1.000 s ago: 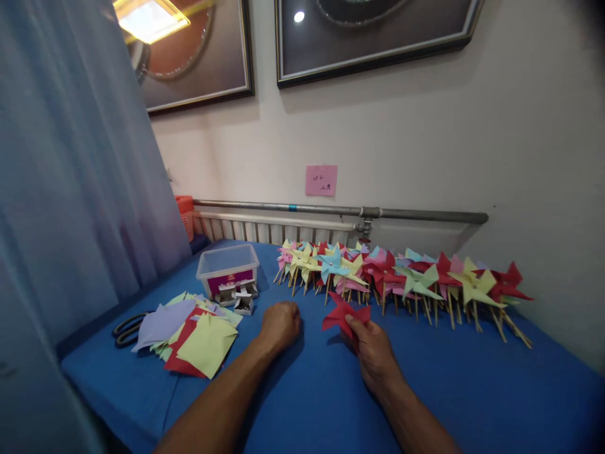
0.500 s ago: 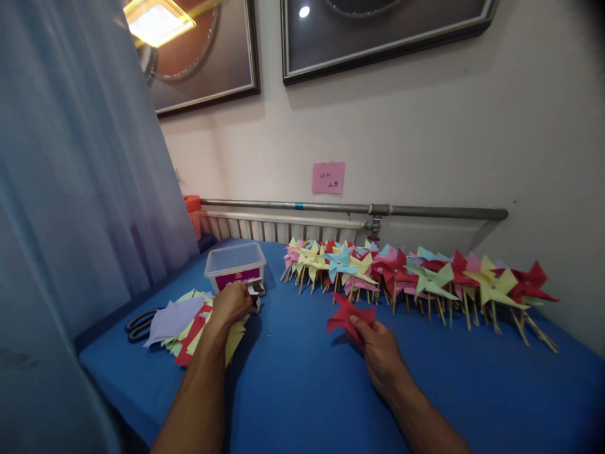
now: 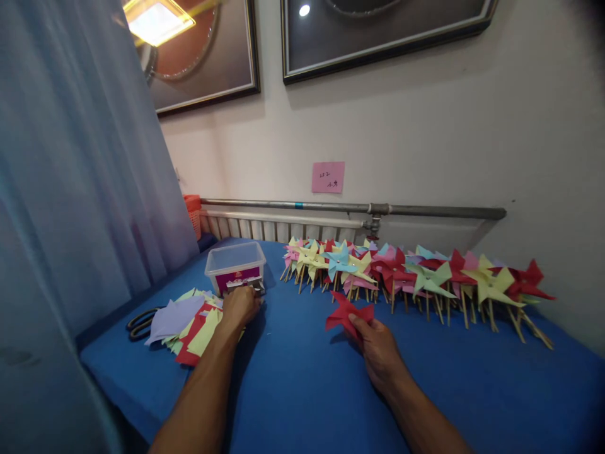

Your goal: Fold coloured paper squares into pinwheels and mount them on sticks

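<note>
My right hand (image 3: 378, 350) pinches a folded red paper pinwheel head (image 3: 347, 313) between thumb and fingers, a little above the blue cloth. My left hand (image 3: 241, 307) is closed, its fingers curled down at a small, open cardboard box (image 3: 258, 285). That box stands just in front of a clear plastic tub (image 3: 235, 259) with a purple label. Whatever the left fingertips grip is hidden behind the hand. Beside the left forearm lies a loose pile of coloured paper pieces (image 3: 177, 317), lilac, red, yellow and green.
Black-handled scissors (image 3: 140, 323) rest left of the paper pile. Many finished pinwheels on sticks (image 3: 428, 277) lie in a long row along the wall side of the blue-covered table (image 3: 302, 391). Behind are a radiator pipe (image 3: 283, 205) and an orange basket (image 3: 193, 214); a blue curtain (image 3: 94, 157) hangs left.
My left hand has shifted slightly right and now covers more of the small box, uncovering some of the paper pile. My right hand holds the red pinwheel head nearly still.
</note>
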### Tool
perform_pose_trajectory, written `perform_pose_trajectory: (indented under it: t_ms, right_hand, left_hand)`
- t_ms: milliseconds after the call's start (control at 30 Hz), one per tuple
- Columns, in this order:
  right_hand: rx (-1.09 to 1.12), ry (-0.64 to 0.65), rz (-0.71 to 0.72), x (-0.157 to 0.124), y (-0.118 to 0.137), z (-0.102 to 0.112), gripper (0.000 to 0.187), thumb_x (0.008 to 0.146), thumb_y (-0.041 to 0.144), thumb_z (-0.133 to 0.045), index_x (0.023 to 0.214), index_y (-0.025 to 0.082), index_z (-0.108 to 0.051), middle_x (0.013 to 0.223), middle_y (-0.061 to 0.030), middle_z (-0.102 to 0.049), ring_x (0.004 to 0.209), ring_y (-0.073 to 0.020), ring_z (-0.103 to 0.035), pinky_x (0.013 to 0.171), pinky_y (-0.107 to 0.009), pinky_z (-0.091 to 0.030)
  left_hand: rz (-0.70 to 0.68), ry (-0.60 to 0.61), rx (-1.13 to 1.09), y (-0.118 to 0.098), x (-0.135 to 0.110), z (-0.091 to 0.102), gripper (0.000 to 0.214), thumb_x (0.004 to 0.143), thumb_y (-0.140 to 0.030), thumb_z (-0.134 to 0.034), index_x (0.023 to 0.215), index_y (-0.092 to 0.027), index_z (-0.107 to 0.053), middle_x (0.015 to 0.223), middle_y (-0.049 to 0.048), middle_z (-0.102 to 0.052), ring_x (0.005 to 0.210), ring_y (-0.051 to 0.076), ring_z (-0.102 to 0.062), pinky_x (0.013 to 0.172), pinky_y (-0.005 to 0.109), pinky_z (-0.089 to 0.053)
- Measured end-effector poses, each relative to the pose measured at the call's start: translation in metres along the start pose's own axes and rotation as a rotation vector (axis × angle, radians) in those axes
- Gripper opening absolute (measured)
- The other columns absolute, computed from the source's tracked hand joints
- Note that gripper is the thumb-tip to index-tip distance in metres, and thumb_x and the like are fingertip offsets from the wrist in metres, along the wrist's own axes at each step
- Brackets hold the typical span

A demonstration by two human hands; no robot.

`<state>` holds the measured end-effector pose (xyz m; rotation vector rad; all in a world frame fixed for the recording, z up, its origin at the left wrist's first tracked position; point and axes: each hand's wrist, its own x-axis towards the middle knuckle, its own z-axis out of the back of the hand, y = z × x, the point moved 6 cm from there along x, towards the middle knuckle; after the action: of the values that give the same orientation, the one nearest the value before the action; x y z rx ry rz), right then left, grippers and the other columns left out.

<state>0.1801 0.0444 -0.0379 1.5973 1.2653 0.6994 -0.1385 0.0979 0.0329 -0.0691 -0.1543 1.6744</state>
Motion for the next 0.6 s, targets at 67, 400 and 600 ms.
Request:
perform_pose_trajectory:
  t_ms: [67,400,600]
  right_hand:
    - [-0.004,0.002,0.006,0.0008,-0.0009,0.0002,0.030,0.058,0.034,-0.092,0.074,0.017,-0.074,0.067,0.0001,-0.074,0.059,-0.0141,-0.063,0.058,-0.027,-0.053]
    - [-0.035,0.027,0.028,0.0015,-0.0005,-0.0011,0.029,0.063,0.038,-0.089,0.073,0.016,-0.074,0.064,-0.0009,-0.073,0.056,-0.0146,-0.061,0.058,-0.029,-0.049]
    - [-0.039,0.032,0.030,0.0014,0.0002,-0.0017,0.025,0.064,0.036,-0.087,0.074,0.016,-0.074,0.066,-0.0014,-0.073,0.058,-0.0149,-0.061,0.059,-0.029,-0.049]
  left_hand:
    - [0.013,0.021,-0.012,-0.0016,0.0013,-0.0031,0.031,0.091,-0.032,-0.051,0.101,-0.020,-0.078,0.114,0.0180,-0.076,0.109,0.033,-0.071,0.085,0.037,-0.051]
    - [0.012,0.071,-0.031,0.0035,0.0054,-0.0078,0.029,0.082,-0.019,-0.053,0.095,-0.020,-0.079,0.113,0.0170,-0.077,0.108,0.035,-0.071,0.082,0.037,-0.052]
    - [0.006,0.048,0.011,0.0009,0.0078,-0.0088,0.030,0.084,-0.020,-0.050,0.094,-0.019,-0.078,0.111,0.0197,-0.077,0.107,0.037,-0.072,0.084,0.041,-0.053]
